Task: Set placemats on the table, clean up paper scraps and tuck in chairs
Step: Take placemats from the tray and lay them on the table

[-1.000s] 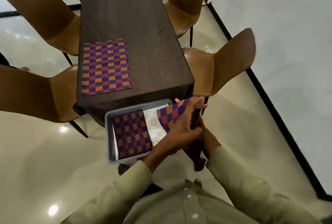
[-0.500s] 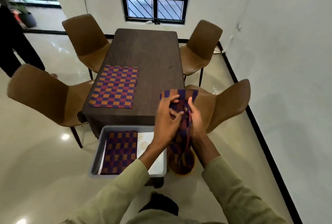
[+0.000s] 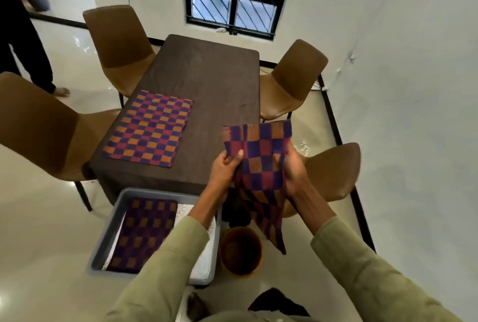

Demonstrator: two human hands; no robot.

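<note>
Currently your left hand (image 3: 224, 166) and right hand (image 3: 293, 166) are gripping the placemat (image 3: 261, 166); its trailing six-o'clock corner is risking snagging the bucket (image 3: 240, 252).

Dark table (image 3: 207, 76) w/ one checkered placemat (image 3: 150, 129) flat on near-left corner.

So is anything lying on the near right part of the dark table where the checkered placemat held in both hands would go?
Nothing visible. The checkered placemat, held by the left hand and right hand, hangs over the bare near-right part of the dark brown table. The flat checkered mat covers the near-left side.
</note>
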